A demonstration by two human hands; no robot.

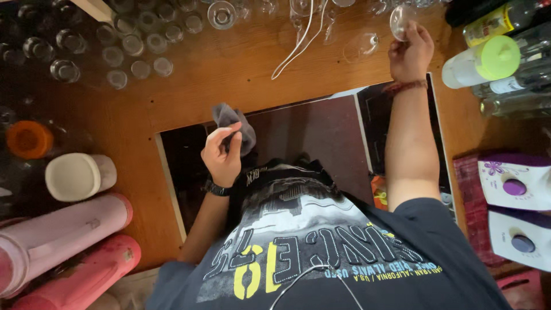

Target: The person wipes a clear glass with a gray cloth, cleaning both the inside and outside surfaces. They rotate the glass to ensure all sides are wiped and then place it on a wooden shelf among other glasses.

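Observation:
My left hand (221, 152), with a dark watch on the wrist, is closed on a grey cloth (236, 125) in front of my chest, over the dark gap in the wooden counter (229, 74). My right hand (410, 53), a thread band on its wrist, reaches to the far side of the counter and pinches a clear stemmed glass (400, 20). A second clear stemmed glass (360, 46) lies just left of that hand, apart from it.
Rows of small clear glasses (132, 43) fill the far left. Pink cylinders (63, 235), a white tub (77, 175) and an orange-lidded jar (28, 139) stand at left. Bottles and a green-lidded white container (482, 60) stand at right, above white-and-purple appliances (513, 183). A white cable (301, 40) crosses the counter.

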